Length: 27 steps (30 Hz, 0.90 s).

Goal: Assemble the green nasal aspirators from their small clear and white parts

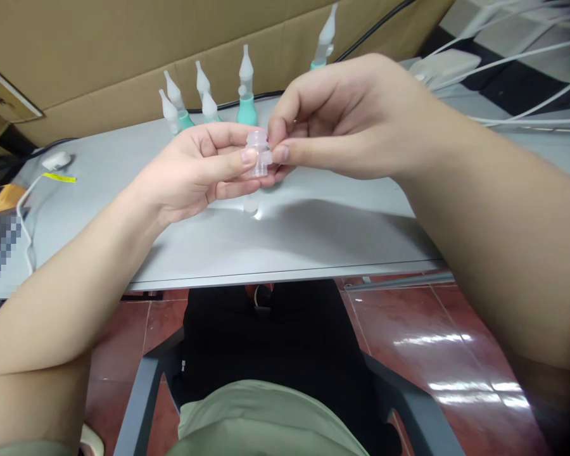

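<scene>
A clear plastic tube-shaped body (258,144) with a small side stub is held upright above the desk. My left hand (194,161) grips it, the thumb across its front and the fingers behind. From the right, my right hand (346,126) pinches at the stub (266,158) between thumb and forefinger; its other fingers are curled. Whether the stub is a separate plug I cannot tell. Just below the hands a small whitish translucent piece (251,204) rests on the desk. Behind them stands a nasal aspirator (247,111) with a teal bulb and a white pointed tip.
Several more nasal aspirators (175,95) stand at the back left, and another (323,41) is at the back right. A cardboard wall (123,50) borders the grey desk (209,253). White cables (527,82) lie right, a white plug (57,161) left.
</scene>
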Tool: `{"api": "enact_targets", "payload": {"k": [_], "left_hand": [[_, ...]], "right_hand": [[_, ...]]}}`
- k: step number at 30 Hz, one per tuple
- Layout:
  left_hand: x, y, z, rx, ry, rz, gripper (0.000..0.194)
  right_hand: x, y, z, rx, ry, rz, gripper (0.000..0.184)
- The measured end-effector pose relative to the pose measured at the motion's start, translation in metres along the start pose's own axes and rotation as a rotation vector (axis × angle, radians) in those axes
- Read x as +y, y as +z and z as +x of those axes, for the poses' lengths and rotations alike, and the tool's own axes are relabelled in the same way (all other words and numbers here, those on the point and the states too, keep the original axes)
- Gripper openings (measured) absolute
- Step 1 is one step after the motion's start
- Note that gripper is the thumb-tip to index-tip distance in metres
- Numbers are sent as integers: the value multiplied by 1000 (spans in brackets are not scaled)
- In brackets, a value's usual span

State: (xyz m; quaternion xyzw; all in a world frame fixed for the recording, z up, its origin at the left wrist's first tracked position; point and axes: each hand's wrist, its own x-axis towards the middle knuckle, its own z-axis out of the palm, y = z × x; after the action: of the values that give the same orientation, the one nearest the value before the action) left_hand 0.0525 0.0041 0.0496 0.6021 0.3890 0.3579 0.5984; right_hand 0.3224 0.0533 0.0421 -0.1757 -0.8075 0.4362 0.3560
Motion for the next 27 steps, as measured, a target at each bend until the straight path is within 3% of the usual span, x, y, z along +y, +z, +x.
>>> {"api": "enact_targets", "payload": {"k": [5, 9, 13, 19, 24, 27], "left_hand": [[9, 0, -4, -3, -24, 53, 21], [6, 3, -4, 6, -7, 58, 19], [4, 5, -4, 30, 28, 81, 38], [6, 1, -5, 9, -14, 38, 10], [0, 1, -3, 15, 13, 51, 17], [-3, 2, -2, 30, 47, 47, 12]], "right_hand": [[2, 2, 1, 20, 40, 52, 29], [0, 4, 2, 26, 42, 68, 27], [0, 5, 3, 1, 32, 89, 26], [4, 5, 3, 17, 36, 82, 25], [6, 0, 2, 33, 44, 25, 37], [4, -3, 3, 67, 21, 27, 43]]}}
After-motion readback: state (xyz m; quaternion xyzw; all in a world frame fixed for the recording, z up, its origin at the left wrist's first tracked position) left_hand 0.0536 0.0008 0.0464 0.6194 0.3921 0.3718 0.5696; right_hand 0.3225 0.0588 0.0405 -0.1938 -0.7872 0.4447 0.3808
